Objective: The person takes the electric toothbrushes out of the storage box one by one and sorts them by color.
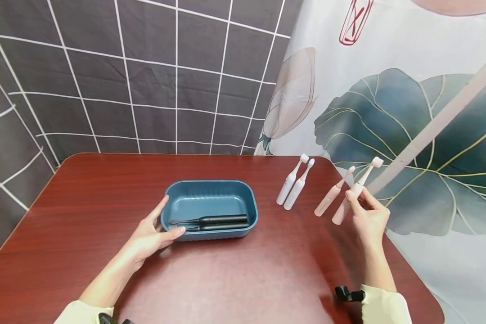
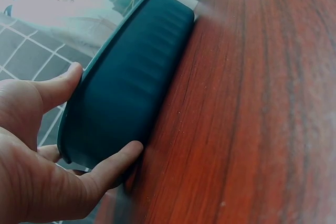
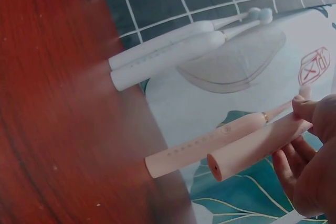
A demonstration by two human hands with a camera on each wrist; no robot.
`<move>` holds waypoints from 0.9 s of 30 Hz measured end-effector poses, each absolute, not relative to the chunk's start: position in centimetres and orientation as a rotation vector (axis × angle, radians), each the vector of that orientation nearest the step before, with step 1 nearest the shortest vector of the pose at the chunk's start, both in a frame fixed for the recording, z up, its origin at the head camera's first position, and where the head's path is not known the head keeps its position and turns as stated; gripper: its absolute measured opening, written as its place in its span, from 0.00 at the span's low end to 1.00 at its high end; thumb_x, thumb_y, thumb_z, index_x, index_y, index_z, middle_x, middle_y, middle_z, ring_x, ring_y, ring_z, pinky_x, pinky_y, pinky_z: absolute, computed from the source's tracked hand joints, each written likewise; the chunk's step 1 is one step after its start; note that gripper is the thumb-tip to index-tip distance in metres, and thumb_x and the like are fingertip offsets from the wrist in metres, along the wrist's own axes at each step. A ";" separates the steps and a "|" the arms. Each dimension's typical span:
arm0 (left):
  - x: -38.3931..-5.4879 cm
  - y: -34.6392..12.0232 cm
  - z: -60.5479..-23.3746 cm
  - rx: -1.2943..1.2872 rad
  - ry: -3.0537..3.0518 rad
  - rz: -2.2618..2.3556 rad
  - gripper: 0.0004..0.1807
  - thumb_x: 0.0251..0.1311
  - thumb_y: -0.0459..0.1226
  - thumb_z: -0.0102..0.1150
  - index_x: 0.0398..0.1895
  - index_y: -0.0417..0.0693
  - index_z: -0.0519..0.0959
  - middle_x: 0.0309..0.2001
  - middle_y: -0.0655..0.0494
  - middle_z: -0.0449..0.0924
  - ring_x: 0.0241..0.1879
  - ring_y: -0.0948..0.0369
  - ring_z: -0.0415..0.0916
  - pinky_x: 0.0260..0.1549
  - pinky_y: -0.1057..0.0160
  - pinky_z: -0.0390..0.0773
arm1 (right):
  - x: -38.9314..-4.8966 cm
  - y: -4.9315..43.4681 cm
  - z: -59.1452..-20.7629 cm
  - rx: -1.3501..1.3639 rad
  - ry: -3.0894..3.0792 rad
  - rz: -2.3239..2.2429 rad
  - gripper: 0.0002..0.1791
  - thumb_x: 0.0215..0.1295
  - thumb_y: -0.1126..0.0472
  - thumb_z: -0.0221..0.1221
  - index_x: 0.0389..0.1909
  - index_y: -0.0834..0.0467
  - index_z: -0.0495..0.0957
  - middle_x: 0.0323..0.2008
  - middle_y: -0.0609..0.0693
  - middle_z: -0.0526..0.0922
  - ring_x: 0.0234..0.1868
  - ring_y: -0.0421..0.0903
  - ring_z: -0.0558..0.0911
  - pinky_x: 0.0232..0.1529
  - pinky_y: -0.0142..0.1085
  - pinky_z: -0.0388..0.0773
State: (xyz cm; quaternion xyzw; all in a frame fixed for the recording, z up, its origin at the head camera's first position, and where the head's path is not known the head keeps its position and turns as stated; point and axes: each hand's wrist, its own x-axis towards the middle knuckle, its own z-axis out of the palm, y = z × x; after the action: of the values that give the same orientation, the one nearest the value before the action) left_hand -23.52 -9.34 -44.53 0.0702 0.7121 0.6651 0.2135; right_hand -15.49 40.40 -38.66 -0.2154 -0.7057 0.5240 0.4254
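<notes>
A blue plastic box point(image 1: 210, 183) stands on the table, with two black electric toothbrushes point(image 1: 222, 219) lying along its near side. My left hand point(image 1: 147, 238) holds the box's left end, thumb on the near side and fingers around the far-left corner; the left wrist view shows the ribbed outer wall. At the right, my right hand point(image 1: 370, 220) pinches a pink electric toothbrush point(image 3: 252, 150) near the top of its handle, its white head pointing up and away. Close beside it is a second pink electric toothbrush point(image 1: 328, 201), which nothing holds.
Two white electric toothbrushes point(image 1: 294, 186) lie side by side between the box and the pink ones. The red-brown table point(image 1: 235, 279) ends just beyond the right hand. A grey gridded cloth point(image 1: 154, 85) and a leaf-patterned curtain point(image 1: 413, 121) hang behind.
</notes>
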 end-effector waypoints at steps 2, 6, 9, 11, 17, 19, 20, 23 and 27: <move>-23.5 -9.4 -44.5 0.195 1.975 1.845 0.57 0.48 0.42 0.72 0.74 0.73 0.41 0.73 0.44 0.40 0.69 0.49 0.48 0.48 0.54 0.75 | -15.6 40.3 -38.8 -0.547 -1.767 1.321 0.24 0.48 0.64 0.71 0.50 0.58 0.81 0.28 0.40 0.83 0.27 0.36 0.78 0.27 0.20 0.75; -23.5 -9.4 -44.5 0.193 1.974 1.846 0.57 0.48 0.42 0.72 0.74 0.73 0.42 0.73 0.44 0.39 0.69 0.49 0.47 0.48 0.55 0.75 | -15.3 39.3 -38.3 -0.557 -1.769 1.346 0.24 0.48 0.66 0.71 0.50 0.61 0.81 0.27 0.41 0.83 0.27 0.36 0.79 0.27 0.20 0.75; -23.5 -9.5 -44.4 0.191 1.976 1.844 0.57 0.49 0.42 0.72 0.74 0.73 0.42 0.73 0.44 0.39 0.70 0.49 0.46 0.48 0.56 0.75 | -15.2 39.0 -38.2 -0.579 -1.793 1.323 0.24 0.49 0.65 0.71 0.50 0.61 0.81 0.28 0.41 0.82 0.28 0.36 0.79 0.27 0.20 0.75; -23.5 -9.5 -44.4 0.189 1.980 1.838 0.57 0.49 0.42 0.72 0.74 0.74 0.42 0.73 0.44 0.38 0.70 0.48 0.45 0.48 0.55 0.75 | -15.2 39.1 -38.5 -0.595 -1.819 1.294 0.24 0.49 0.63 0.71 0.50 0.60 0.81 0.29 0.41 0.82 0.29 0.36 0.79 0.27 0.20 0.74; -23.5 -9.5 -44.3 0.180 1.994 1.813 0.56 0.48 0.44 0.72 0.73 0.77 0.42 0.74 0.44 0.36 0.70 0.46 0.44 0.49 0.54 0.74 | -15.5 40.0 -39.6 -0.619 -1.846 1.283 0.25 0.48 0.62 0.72 0.50 0.59 0.81 0.29 0.40 0.82 0.29 0.35 0.79 0.27 0.20 0.74; -23.5 -9.5 -44.2 0.176 1.996 1.809 0.56 0.49 0.43 0.71 0.73 0.77 0.42 0.74 0.44 0.36 0.70 0.46 0.44 0.49 0.54 0.74 | -15.6 40.0 -39.9 -0.619 -1.842 1.311 0.25 0.48 0.62 0.72 0.51 0.59 0.81 0.29 0.40 0.82 0.28 0.35 0.79 0.27 0.20 0.75; -23.5 -9.5 -44.2 0.175 1.997 1.809 0.56 0.49 0.43 0.71 0.73 0.77 0.42 0.74 0.44 0.36 0.70 0.46 0.44 0.49 0.54 0.74 | -15.6 40.0 -40.0 -0.614 -1.843 1.321 0.25 0.48 0.63 0.72 0.51 0.60 0.80 0.29 0.40 0.82 0.28 0.34 0.80 0.27 0.20 0.75; -23.5 -9.5 -44.2 0.172 1.998 1.808 0.56 0.49 0.43 0.71 0.73 0.76 0.42 0.74 0.44 0.37 0.70 0.46 0.44 0.49 0.54 0.74 | -15.7 40.0 -40.2 -0.614 -1.847 1.352 0.25 0.48 0.63 0.71 0.51 0.60 0.80 0.29 0.41 0.82 0.29 0.34 0.80 0.28 0.20 0.76; -23.5 -9.5 -44.2 0.172 2.006 1.800 0.56 0.49 0.44 0.71 0.73 0.76 0.42 0.73 0.44 0.37 0.70 0.46 0.45 0.49 0.54 0.74 | -15.7 40.0 -40.6 -0.630 -1.895 1.310 0.25 0.50 0.62 0.71 0.51 0.60 0.80 0.30 0.40 0.82 0.29 0.33 0.80 0.28 0.20 0.75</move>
State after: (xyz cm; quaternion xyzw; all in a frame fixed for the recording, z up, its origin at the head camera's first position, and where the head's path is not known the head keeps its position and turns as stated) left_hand -23.50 -9.51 -44.16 0.0621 0.7248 0.6504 0.2186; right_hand -15.69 39.96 -40.58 -0.2454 -0.7378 0.5100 0.3679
